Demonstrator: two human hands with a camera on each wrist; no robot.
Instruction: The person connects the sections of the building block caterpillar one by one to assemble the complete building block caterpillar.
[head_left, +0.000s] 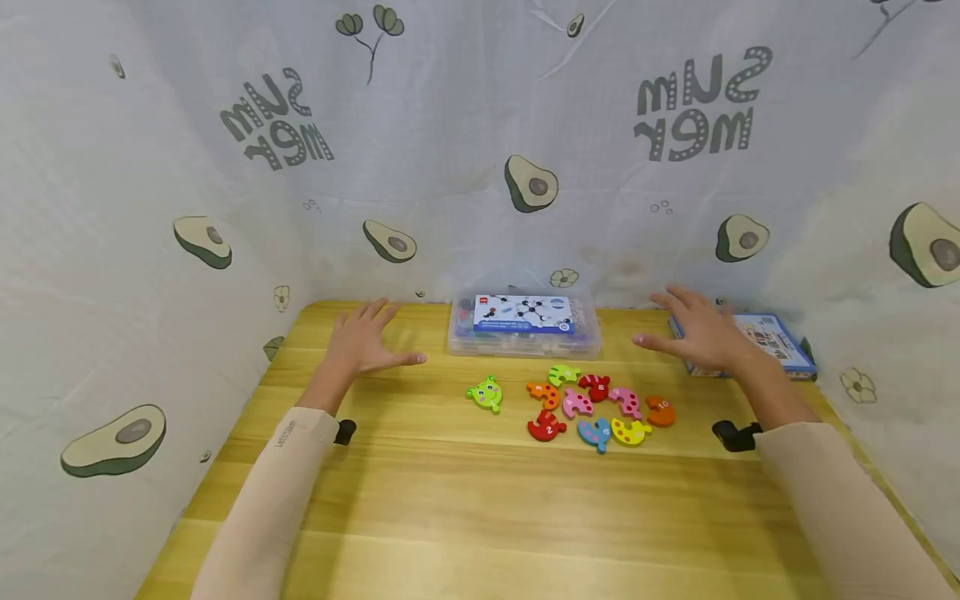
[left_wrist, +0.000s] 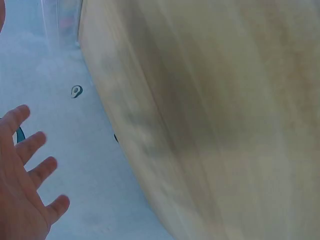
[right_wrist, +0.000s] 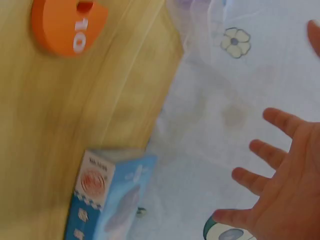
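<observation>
Both hands are raised over the table with fingers spread, and neither holds anything. My left hand (head_left: pixel 363 340) hovers above the table's far left part; its fingers also show in the left wrist view. Over the blue-edged box (head_left: pixel 772 340) at the far right is my right hand (head_left: pixel 701 332), hiding part of that box. Between the hands lie several numbered wooden puzzle pieces: a green caterpillar-like head piece (head_left: pixel 486 394) apart on the left, a red piece (head_left: pixel 547 427), a blue piece (head_left: pixel 595 432), a yellow piece (head_left: pixel 630 432) and an orange piece marked 10 (head_left: pixel 661 411).
A clear plastic case (head_left: pixel 525 343) with a molecule-pictured label stands at the table's back edge. The wooden table (head_left: pixel 450 517) meets a white avocado-print cloth (head_left: pixel 465 125) at the back and sides. Black straps (head_left: pixel 737 436) sit at both wrists.
</observation>
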